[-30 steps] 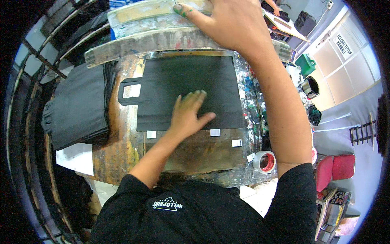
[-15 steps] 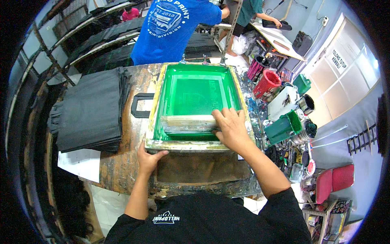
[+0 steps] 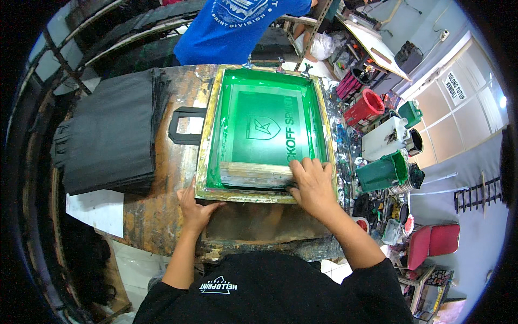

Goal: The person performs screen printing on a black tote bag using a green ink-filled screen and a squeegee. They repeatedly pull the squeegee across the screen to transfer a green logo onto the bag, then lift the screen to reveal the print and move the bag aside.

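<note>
Since half a second ago, the squeegee (image 3: 253, 176) has moved closer to the wearer, and a shield emblem and lettering now stand out more clearly in the screen's mesh.

The right hand (image 3: 314, 186) is closed over the right end of the squeegee, a pale wooden bar lying crosswise inside the near end of the screen frame (image 3: 248, 196). The left hand (image 3: 195, 209) is at the frame's near left corner, thumb spread wide from the fingers, thumb along the near edge and fingers by the left side; whether it grips the wood, I cannot tell.

The frame lies flat on a paint-stained table (image 3: 154, 218), its inside coated with bright green ink (image 3: 232, 124). A black bag handle (image 3: 174, 128) sticks out from under its left side. Farther left is a thick stack of black bags (image 3: 110, 132), with a white sheet (image 3: 94, 210) partly under its near edge.

To the right of the frame, containers crowd together: a red bucket (image 3: 364, 108), a white jug (image 3: 384, 135) and a green tub (image 3: 383, 171). Beyond the table's far edge, a co-worker in a blue shirt (image 3: 226, 32) is partly in view. A red chair (image 3: 431, 243) is at lower right.
</note>
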Available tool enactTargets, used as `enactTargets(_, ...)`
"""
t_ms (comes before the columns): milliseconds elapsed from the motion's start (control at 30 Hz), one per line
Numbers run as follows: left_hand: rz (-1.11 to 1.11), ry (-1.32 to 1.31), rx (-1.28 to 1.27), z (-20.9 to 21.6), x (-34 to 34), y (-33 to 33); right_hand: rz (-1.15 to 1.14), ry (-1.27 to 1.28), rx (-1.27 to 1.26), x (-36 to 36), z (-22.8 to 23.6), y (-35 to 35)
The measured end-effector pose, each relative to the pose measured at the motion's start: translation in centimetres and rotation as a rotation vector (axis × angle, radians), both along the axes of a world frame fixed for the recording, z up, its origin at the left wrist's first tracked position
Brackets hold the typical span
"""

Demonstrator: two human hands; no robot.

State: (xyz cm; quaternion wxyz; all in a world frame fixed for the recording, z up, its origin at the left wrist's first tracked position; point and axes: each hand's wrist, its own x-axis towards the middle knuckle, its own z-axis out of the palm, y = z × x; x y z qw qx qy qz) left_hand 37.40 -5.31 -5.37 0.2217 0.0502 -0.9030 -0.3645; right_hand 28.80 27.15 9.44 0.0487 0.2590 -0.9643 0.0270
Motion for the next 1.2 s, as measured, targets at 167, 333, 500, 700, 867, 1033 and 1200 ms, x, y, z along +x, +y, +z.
enactTargets(167,0.009,-0.001,0.042,-1.3,0.2,-0.6,0.016,0.101,-0.053,-3.0,-1.2,-0.8)
enactTargets(333,0.003,-0.028,0.02,-0.8,0.1,-0.6,-0.006,0.165,-0.03,-9.9,-2.7,-1.5)
enactTargets(500,-0.004,-0.032,-0.033,-1.0,0.4,-0.8,-0.005,0.264,-0.036,-18.2,-4.5,-2.2)
enactTargets(700,-0.024,-0.039,-0.021,-1.0,0.5,-1.0,-0.012,0.256,-0.007,-29.0,-5.6,-2.8)
enactTargets(867,-0.041,-0.03,-0.091,-0.8,0.5,-1.4,0.026,0.153,0.08,-35.7,-4.7,-3.6)
enactTargets(1033,0.061,-0.18,-0.295,1.1,0.5,-1.3,-0.01,-0.03,0.105,-38.4,-2.4,-3.7)
enactTargets(1200,-0.029,-0.065,-0.334,4.0,-3.1,-2.4,-0.027,0.283,-0.021,-35.4,-2.8,-3.2)
